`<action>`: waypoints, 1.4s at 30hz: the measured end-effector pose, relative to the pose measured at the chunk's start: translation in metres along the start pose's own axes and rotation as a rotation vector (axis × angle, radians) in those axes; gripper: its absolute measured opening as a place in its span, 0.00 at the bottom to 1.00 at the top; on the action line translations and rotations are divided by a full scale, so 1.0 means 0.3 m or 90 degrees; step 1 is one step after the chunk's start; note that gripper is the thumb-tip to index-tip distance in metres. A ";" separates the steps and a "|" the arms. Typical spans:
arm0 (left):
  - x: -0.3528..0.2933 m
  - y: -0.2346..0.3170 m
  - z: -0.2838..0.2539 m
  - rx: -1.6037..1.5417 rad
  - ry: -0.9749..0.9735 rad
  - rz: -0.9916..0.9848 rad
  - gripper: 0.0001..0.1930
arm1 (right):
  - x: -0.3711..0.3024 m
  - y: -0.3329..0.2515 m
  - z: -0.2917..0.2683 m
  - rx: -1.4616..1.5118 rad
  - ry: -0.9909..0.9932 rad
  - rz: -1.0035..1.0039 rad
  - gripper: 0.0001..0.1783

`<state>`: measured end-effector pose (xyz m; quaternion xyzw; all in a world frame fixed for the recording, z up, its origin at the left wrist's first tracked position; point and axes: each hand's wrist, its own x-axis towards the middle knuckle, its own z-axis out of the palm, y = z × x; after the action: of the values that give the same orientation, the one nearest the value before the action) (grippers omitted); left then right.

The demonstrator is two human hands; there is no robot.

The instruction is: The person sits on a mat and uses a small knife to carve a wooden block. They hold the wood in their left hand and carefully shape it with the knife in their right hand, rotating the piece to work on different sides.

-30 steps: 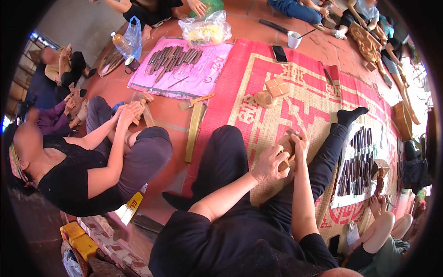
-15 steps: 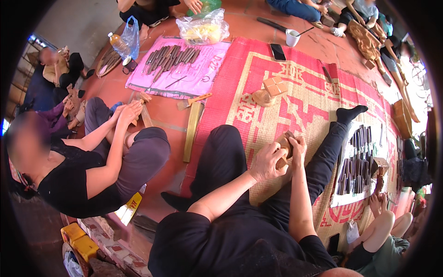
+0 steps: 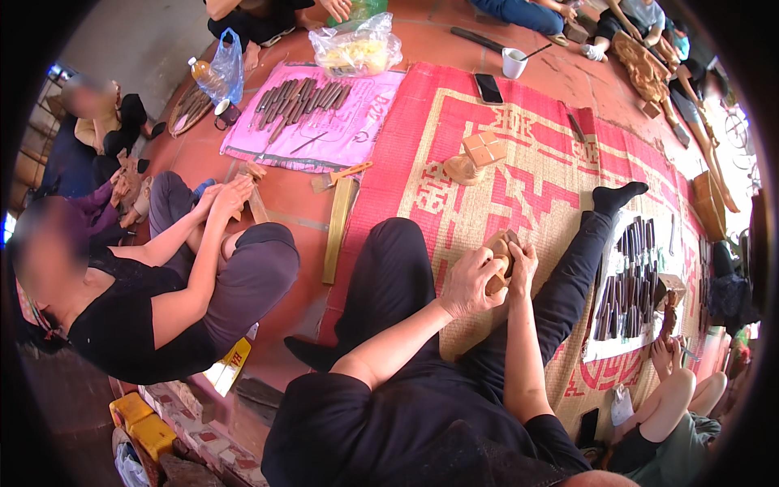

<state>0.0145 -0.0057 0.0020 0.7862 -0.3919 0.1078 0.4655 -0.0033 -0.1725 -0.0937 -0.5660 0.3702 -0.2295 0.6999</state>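
Observation:
Between my raised left knee and stretched right leg, both hands are together over the mat. My left hand (image 3: 469, 286) wraps its fingers round a rounded, light-brown wooden piece (image 3: 496, 284). My right hand (image 3: 522, 264) is closed against the piece's right side. It pinches a small brown flat piece (image 3: 510, 236) whose kind I cannot make out. Much of the wooden piece is hidden by my fingers. Ahead of my hands on the mat, a wooden block with lines on it (image 3: 484, 149) leans on a round wooden piece (image 3: 461, 171).
The red and tan mat (image 3: 389, 154) lies under me. Dark-handled carving tools (image 3: 629, 284) lie on a white sheet at right, others (image 3: 296, 105) on a pink sheet. A phone (image 3: 488, 89), white cup (image 3: 514, 63), brush (image 3: 345, 175) and wooden bar (image 3: 338, 235) lie around. A seated person (image 3: 162, 284) is close at left.
My right hand has shifted slightly downward along the wooden piece, and the small brown piece has tilted. My left hand keeps its hold in nearly the same place.

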 end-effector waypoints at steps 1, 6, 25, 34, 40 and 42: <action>-0.007 0.001 0.014 -0.007 -0.002 0.007 0.19 | -0.004 0.002 -0.017 -0.025 0.010 -0.017 0.10; 0.019 0.002 0.016 -0.008 0.011 -0.028 0.19 | -0.001 -0.033 0.026 -0.283 0.050 -0.157 0.15; 0.037 0.025 0.031 0.003 -0.013 -0.020 0.17 | 0.081 0.072 -0.040 -0.382 0.039 -0.249 0.16; 0.019 -0.030 0.045 0.020 0.011 -0.010 0.17 | 0.022 -0.031 -0.024 0.045 0.020 0.004 0.11; 0.021 0.013 0.038 0.027 -0.015 0.003 0.17 | 0.052 -0.015 0.026 -0.194 0.101 -0.012 0.11; 0.030 0.009 0.046 0.036 -0.029 0.013 0.17 | 0.097 -0.018 0.007 -0.085 0.147 -0.001 0.12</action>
<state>0.0159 -0.0222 0.0010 0.7974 -0.4068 0.1060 0.4329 0.0170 -0.1941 -0.0958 -0.5814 0.4623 -0.2683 0.6134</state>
